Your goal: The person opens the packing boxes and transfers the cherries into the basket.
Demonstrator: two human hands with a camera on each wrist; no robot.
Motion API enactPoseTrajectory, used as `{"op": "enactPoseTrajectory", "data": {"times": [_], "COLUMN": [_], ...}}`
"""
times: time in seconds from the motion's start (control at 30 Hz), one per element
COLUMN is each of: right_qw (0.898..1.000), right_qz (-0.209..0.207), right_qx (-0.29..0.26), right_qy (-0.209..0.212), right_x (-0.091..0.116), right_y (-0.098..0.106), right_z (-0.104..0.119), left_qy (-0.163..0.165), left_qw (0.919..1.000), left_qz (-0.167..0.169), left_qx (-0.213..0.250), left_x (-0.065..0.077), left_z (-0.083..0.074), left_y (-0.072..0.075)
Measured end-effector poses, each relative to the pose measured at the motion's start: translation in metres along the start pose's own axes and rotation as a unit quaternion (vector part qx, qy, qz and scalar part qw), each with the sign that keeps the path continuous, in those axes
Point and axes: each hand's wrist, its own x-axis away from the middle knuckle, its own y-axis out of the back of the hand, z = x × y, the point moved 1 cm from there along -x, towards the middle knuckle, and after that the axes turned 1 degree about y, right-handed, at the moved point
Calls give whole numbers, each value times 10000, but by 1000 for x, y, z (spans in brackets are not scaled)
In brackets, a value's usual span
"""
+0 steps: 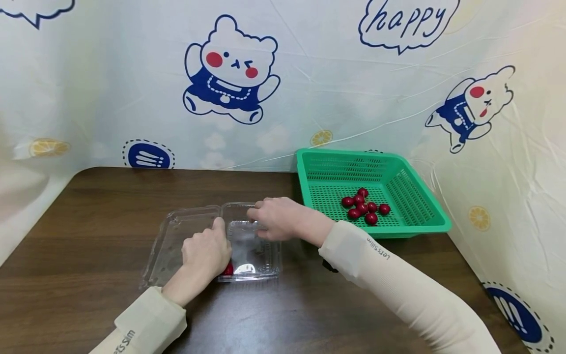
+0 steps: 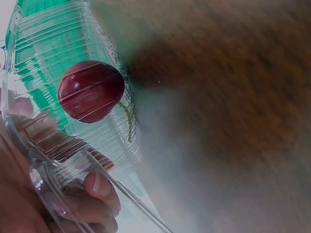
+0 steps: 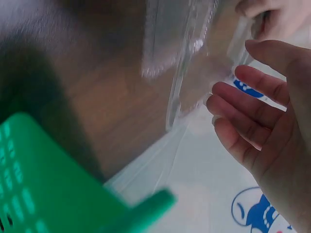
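Observation:
A clear plastic clamshell box [image 1: 252, 277] lies opened out on the table, its lid [image 1: 170, 246] flat on the left. My left hand [image 1: 207, 251] grips the box along the edge between lid and base; the left wrist view shows fingertips [image 2: 102, 191] curled round the plastic. One dark red cherry [image 2: 91, 91] with a short green stem sits inside the base, at its near left corner. Over the base's right side hovers my right hand [image 1: 280, 219]. In the right wrist view its fingers [image 3: 248, 104] are loosely bent and hold nothing.
A green perforated basket [image 1: 420, 229] stands at the back right, with several cherries [image 1: 362, 207] on its floor. Behind the brown wooden table [image 1: 110, 221] hangs a printed curtain [image 1: 318, 88], which also runs along the right side.

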Motion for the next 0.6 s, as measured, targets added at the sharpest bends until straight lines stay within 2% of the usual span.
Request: {"op": "enactPoseTrajectory", "data": {"times": [0.47,0.6], "right_qw": [9991,9986], "right_qz": [145,124], "right_qx": [66,-80], "right_qy": [399,500], "right_x": [-10,-13], "right_y": [-15,-22], "right_z": [25,30], "left_qy": [-50,-48], "left_qw": [9999,9999], "left_qz": [-102,-117], "left_qx": [-27,-24], "left_x": [0,0], "left_z": [0,0], "left_y": [-1,-1]}}
